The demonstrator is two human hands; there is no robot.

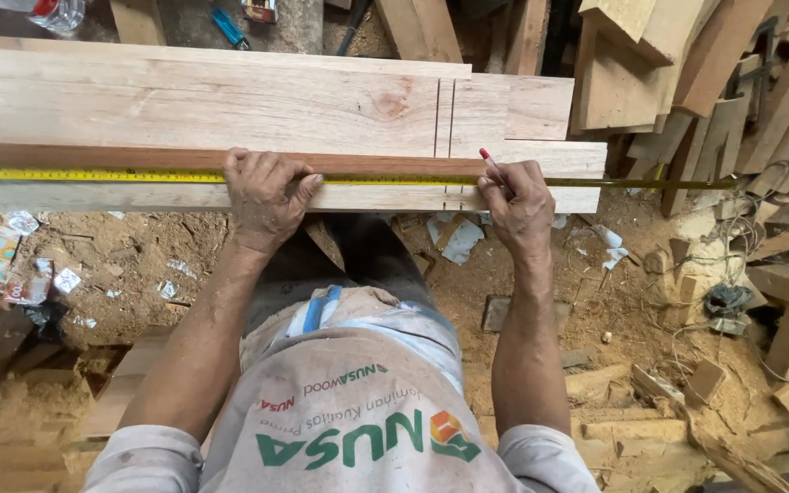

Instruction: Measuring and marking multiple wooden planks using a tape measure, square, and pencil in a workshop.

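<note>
here the left hand (262, 196) lies palm-down, fingers curled over a yellow tape measure (93, 173), pinning it flat along a reddish-brown strip of wood (120, 157) on the near pale plank (139, 195). the right hand (518, 203), just right of it, pinches a red pencil (490, 164) with its tip at the tape. beyond lies a wider, smooth pale board (212, 100) with two thin dark lines drawn across it. rough offcuts (687, 82) pile far right; sawdust floor (139, 265) below is littered with scraps.
</note>
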